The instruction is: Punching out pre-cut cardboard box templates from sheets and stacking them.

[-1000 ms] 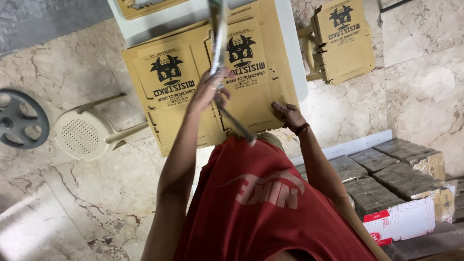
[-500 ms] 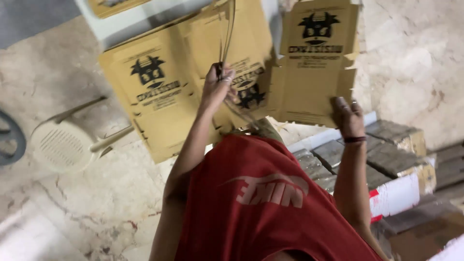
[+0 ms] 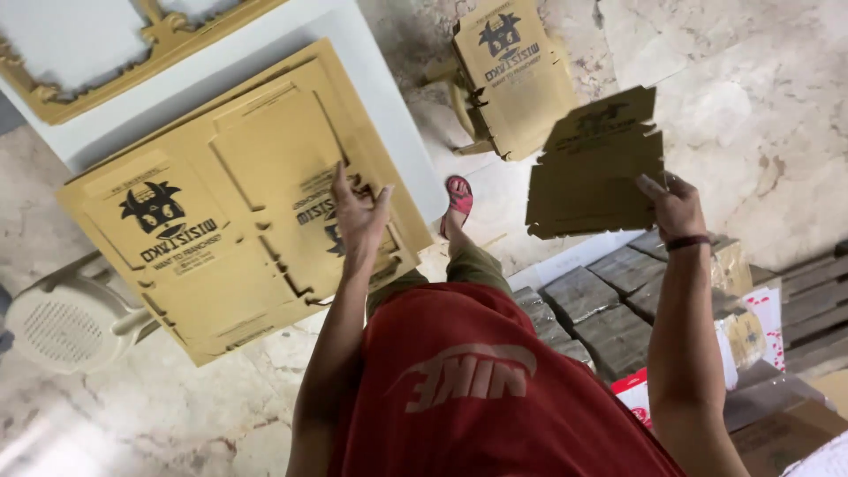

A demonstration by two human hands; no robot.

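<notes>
1. Flat carton blank (image 3: 594, 168): brown die-cut cardboard, unfolded, with notched edges and tabs along its lower border. A dark printed emblem shows near its upper edge. The blank is held in the air, tilted, its right edge pinched by the right hand (image 3: 676, 205). It is clear of the floor and of the other cartons.

2. Stack of carton blanks (image 3: 238, 221): brown die-cut sheets lying flat and overlapping on the corner of a white counter (image 3: 371, 79), projecting past its edge. Each carries a dark horned-head emblem with print below. The left hand (image 3: 360, 216) rests on the top sheet, fingers (image 3: 340, 181) spread.
</notes>
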